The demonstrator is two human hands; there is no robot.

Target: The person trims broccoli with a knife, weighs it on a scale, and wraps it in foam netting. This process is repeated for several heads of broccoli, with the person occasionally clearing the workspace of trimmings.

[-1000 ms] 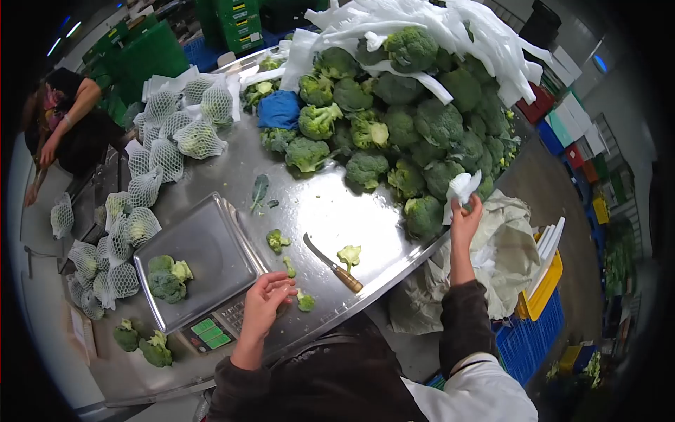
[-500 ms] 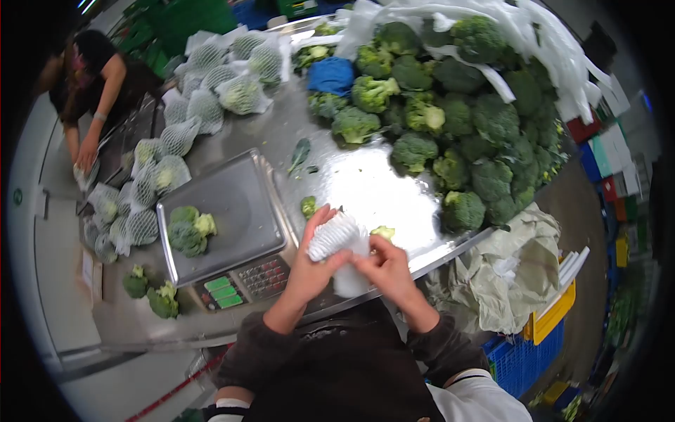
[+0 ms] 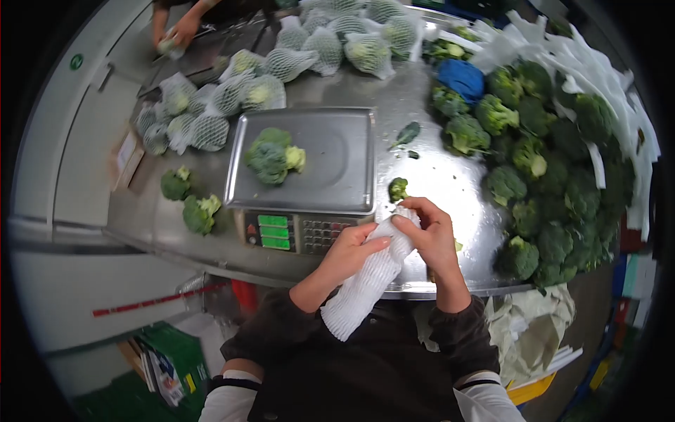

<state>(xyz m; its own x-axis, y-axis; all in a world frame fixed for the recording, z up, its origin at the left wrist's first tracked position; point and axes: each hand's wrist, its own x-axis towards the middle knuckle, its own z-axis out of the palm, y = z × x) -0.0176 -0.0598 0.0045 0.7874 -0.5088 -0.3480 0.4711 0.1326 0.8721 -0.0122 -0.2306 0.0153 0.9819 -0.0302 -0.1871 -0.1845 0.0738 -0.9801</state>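
Note:
Both my hands hold a white foam net sleeve over the table's near edge. My left hand grips its side and my right hand pinches its upper end. Just beyond them stands a metal scale with a broccoli head on its tray. A small broccoli floret lies beside the scale, close to my right hand.
A big pile of broccoli with white net sleeves fills the right of the steel table. Netted broccoli lies at the back left. Two loose heads sit left of the scale. Another person's hands work at the far edge.
My view has swung left and down. The sleeve now hangs longer between my hands, with my right hand at its upper end. The knife is out of sight.

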